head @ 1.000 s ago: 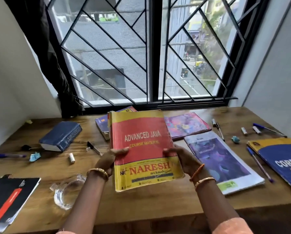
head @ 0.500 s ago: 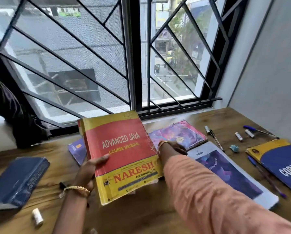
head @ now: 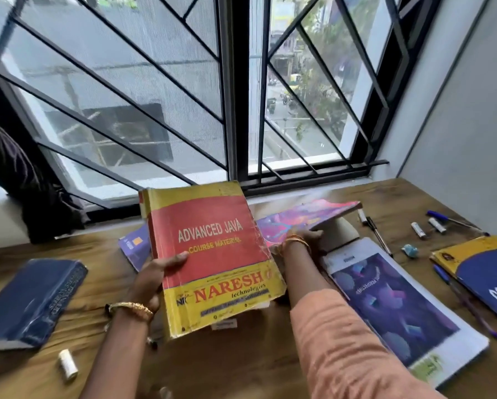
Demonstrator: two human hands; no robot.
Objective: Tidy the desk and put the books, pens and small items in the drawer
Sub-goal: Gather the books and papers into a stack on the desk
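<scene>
My left hand (head: 152,276) grips the red and yellow Advanced Java book (head: 212,254) by its left edge and holds it tilted above the wooden desk (head: 241,364). Behind it, my right hand (head: 305,237) grips the near edge of the pink and purple book (head: 305,216) and has it lifted off the desk at an angle. A purple and white book (head: 391,300) lies flat to the right. At the far right lies a blue and yellow Core Java book (head: 483,272). A thick dark blue book (head: 31,300) rests at the left.
A small purple book (head: 133,246) lies behind the red one. Pens (head: 378,234), two small white tubes (head: 427,227), a blue pen (head: 454,220) and a little teal item (head: 410,250) are scattered at the right. A white cylinder (head: 67,364) lies near the front left. The barred window (head: 235,90) stands behind the desk.
My right hand left the red book, reached to the pink book and has raised its edge off the desk. The left hand alone now holds the red book. The view shifted right.
</scene>
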